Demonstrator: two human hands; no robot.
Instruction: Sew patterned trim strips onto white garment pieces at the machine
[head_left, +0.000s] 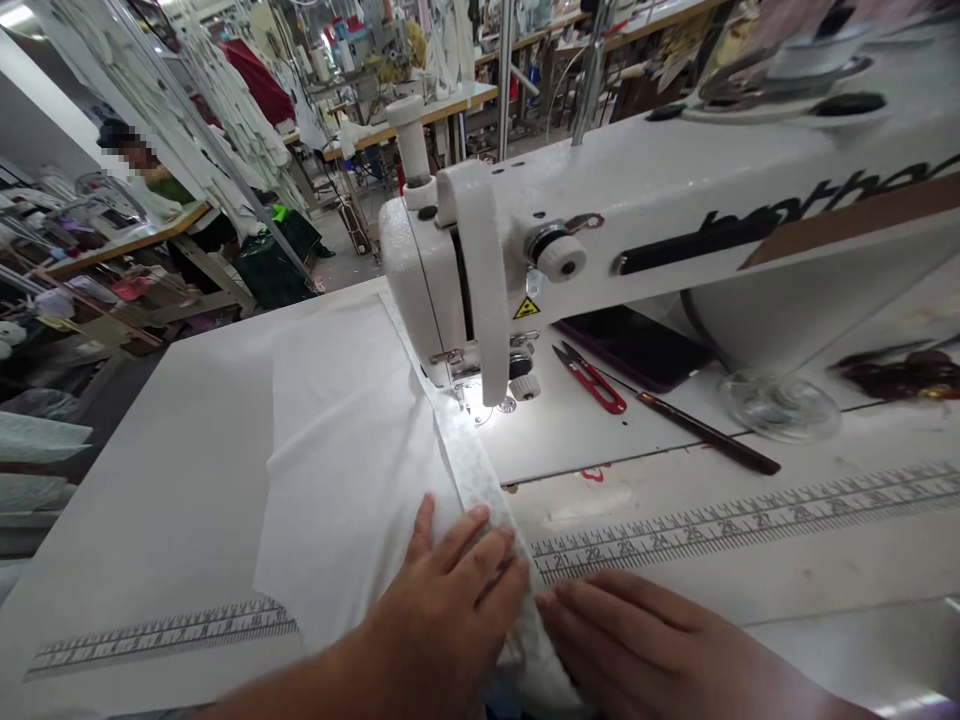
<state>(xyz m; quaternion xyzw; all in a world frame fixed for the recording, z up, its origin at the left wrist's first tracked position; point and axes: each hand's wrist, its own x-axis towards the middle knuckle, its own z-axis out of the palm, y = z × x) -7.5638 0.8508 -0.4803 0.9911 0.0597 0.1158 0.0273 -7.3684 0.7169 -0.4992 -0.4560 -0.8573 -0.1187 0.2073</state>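
A piece of white fabric (337, 450) lies on the sewing table and runs under the needle area of a white sewing machine (442, 260). Along its right side is a folded, faintly patterned band (480, 470). My left hand (450, 600) rests on the fabric and band with its fingers spread, pressing down. At the band's right edge, my right hand (637, 640) has its fingers together, gripping the fabric edge near the table front; its thumb is hidden. A lamp lights the presser foot (465, 400).
Right of the needle lie red thread snips (592, 380), a dark-handled pointed tool (705, 432), a phone (637, 345) and a clear round dish (780, 405). A ruler tape (720, 525) is stuck along the table. Another person (150, 170) sits at the far left.
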